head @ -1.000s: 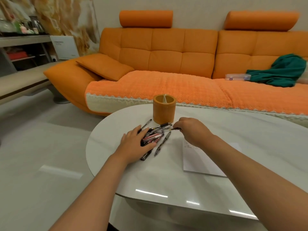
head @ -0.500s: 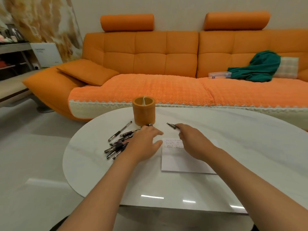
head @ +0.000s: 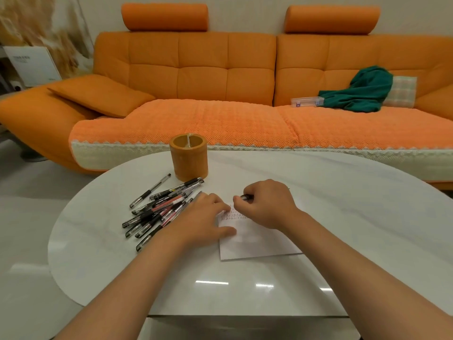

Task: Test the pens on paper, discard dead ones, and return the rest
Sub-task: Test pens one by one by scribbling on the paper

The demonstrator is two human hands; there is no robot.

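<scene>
A white sheet of paper with small scribbles near its top edge lies on the white oval table. My right hand grips a pen over the paper's top edge. My left hand rests flat with fingers on the paper's left edge. A pile of several black and red pens lies left of my left hand. An orange cylindrical pen holder stands behind the pile.
An orange sofa runs behind the table, with a green cloth and a clear plastic box on its right seat. Grey floor lies to the left. The table's near edge is close to me.
My right hand drew the pen back from beside the holder onto the paper. My left hand slid right from the pen pile to the paper's left edge. The camera moved closer.
</scene>
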